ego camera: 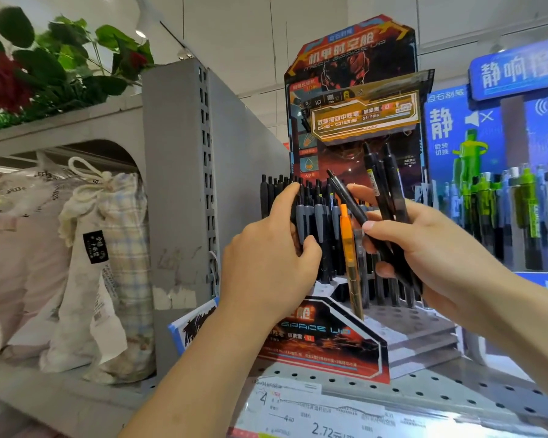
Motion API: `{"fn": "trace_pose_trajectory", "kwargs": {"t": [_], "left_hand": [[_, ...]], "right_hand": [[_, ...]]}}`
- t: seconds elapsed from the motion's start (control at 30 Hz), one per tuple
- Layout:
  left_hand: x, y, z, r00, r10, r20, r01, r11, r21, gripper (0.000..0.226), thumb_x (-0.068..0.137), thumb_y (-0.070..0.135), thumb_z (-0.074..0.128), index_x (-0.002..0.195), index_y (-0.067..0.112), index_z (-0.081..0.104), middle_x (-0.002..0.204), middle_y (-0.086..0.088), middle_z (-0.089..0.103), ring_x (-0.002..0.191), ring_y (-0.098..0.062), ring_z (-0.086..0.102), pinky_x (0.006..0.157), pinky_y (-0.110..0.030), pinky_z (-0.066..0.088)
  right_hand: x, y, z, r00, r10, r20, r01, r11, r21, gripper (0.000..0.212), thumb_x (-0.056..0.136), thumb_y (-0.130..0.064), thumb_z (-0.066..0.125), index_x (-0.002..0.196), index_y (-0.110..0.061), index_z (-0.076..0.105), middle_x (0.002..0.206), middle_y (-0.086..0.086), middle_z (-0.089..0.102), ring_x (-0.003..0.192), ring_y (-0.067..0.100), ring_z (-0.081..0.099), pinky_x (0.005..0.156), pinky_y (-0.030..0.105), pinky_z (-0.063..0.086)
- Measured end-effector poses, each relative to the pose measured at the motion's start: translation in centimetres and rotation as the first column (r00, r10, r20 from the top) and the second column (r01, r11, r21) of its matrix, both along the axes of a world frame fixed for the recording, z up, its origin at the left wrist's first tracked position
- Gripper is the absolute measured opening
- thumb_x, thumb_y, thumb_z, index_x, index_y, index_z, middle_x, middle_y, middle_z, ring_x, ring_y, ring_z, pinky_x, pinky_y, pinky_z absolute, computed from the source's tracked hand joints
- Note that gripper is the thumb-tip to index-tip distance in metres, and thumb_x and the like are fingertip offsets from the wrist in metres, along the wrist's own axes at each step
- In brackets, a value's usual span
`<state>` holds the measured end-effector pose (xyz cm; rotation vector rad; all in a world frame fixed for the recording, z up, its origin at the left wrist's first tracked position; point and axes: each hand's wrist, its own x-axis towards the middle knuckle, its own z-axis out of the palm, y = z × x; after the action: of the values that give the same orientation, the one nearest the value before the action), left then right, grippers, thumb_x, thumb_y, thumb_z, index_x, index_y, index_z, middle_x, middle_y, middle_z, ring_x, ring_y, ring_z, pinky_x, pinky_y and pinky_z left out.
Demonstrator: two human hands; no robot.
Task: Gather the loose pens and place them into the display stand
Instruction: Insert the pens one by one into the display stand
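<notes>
Right hand [424,245]: curled round a bundle of loose black pens [385,191], tips fanning upward before the display stand [336,336].
Left hand [276,248]: fingers and thumb clasp the racked pens [310,210] on the stand's left.
Orange pen [350,263]: slanted among the racked ones.

Pens [314,213] in display stand [424,330]; bags [108,263] left.

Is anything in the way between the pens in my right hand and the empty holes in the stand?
Nothing visible blocks it. The right hand grips a bunch of black pens above the bare holes of the display stand. The orange pen stands just left of them.
</notes>
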<state>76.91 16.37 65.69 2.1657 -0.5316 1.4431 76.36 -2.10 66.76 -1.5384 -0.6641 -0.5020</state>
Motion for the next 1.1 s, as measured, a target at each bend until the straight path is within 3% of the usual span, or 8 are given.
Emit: {"fn": "trace_pose_trajectory", "kwargs": {"t": [0.13,0.23,0.37,0.57,0.7,0.8,0.93,1.1], "left_hand": [[-0.1,0.1,1.1,0.977,-0.214,-0.008,0.206,0.948,-0.241,0.048,0.091,0.037,0.059,0.138,0.036,0.051,0.098,0.022,0.060,0.088,0.004,0.058,0.068,-0.010,0.047],[-0.6,0.2,1.7,0.921,-0.390,0.008,0.361,0.844,-0.398,0.033,0.095,0.027,0.059,0.127,0.035,0.061,0.103,0.021,0.064,0.093,0.012,0.056,0.071,0.002,0.040],[-2.0,-0.6,2.0,0.861,-0.503,0.075,0.487,0.774,-0.406,0.026,0.092,0.039,0.060,0.118,0.040,0.066,0.097,0.028,0.069,0.095,0.008,0.062,0.074,-0.003,0.044],[-3.0,-2.2,2.8,0.819,-0.569,0.072,0.550,0.743,-0.380,0.010,0.092,0.034,0.068,0.102,0.035,0.068,0.085,0.011,0.074,0.086,-0.002,0.070,0.068,-0.008,0.048],[-3.8,-1.1,3.5,0.656,-0.750,0.081,0.649,0.507,-0.567,0.006,0.094,0.018,0.066,0.099,0.023,0.066,0.090,0.003,0.078,0.087,-0.008,0.074,0.061,-0.016,0.051],[-4.1,2.1,5.3,0.646,-0.689,0.328,0.672,0.310,-0.673,0.011,0.095,0.012,0.063,0.105,0.017,0.065,0.092,0.000,0.077,0.086,-0.013,0.075,0.057,-0.018,0.053],[-3.9,5.3,6.4,0.756,-0.502,0.421,0.644,0.455,-0.614,0.024,0.097,0.011,0.062,0.113,0.028,0.056,0.090,0.004,0.077,0.086,-0.012,0.075,0.061,-0.022,0.057],[-2.3,5.6,4.8,0.861,-0.360,0.360,0.506,0.685,-0.525,0.032,0.094,0.015,0.067,0.105,0.041,0.054,0.084,0.003,0.075,0.078,-0.010,0.074,0.064,-0.025,0.061]], "right_hand": [[-0.5,0.1,0.1,0.998,0.017,0.068,-0.016,1.000,-0.007,0.039,0.101,-0.007,0.056,0.121,-0.038,0.068,0.066,-0.012,0.061,0.058,0.006,0.051,0.047,0.021,0.042],[-0.6,0.3,0.1,0.986,-0.031,0.165,0.047,0.994,-0.094,0.045,0.101,-0.009,0.056,0.121,-0.047,0.068,0.067,-0.011,0.054,0.062,0.008,0.048,0.049,0.023,0.041],[-0.7,0.1,0.0,0.960,-0.066,0.271,0.111,0.982,-0.154,0.049,0.102,-0.014,0.055,0.123,-0.057,0.064,0.065,-0.007,0.047,0.061,0.019,0.039,0.052,0.033,0.035],[-1.2,0.2,-0.1,0.894,-0.124,0.430,0.241,0.943,-0.229,0.028,0.091,-0.033,0.054,0.117,-0.030,0.065,0.065,-0.023,0.053,0.058,0.005,0.047,0.060,0.022,0.032],[-1.6,0.4,-0.2,0.918,-0.009,0.397,0.106,0.969,-0.222,0.038,0.096,-0.027,0.052,0.125,-0.050,0.063,0.057,-0.012,0.048,0.047,0.008,0.041,0.045,0.019,0.036],[-1.4,0.4,0.1,0.950,0.024,0.311,0.012,0.993,-0.115,0.036,0.097,-0.024,0.053,0.118,-0.049,0.067,0.056,0.004,0.039,0.042,0.015,0.032,0.038,0.024,0.029],[-1.2,0.2,0.2,0.973,0.038,0.229,-0.027,0.998,-0.048,0.040,0.104,-0.014,0.051,0.099,-0.048,0.071,0.058,-0.008,0.040,0.042,0.008,0.028,0.038,0.020,0.026],[-1.9,0.6,0.3,0.987,0.071,0.145,-0.060,0.995,-0.080,0.011,0.094,-0.044,0.055,0.085,-0.048,0.061,0.074,-0.001,0.046,0.049,0.010,0.030,0.043,0.019,0.028]]}}
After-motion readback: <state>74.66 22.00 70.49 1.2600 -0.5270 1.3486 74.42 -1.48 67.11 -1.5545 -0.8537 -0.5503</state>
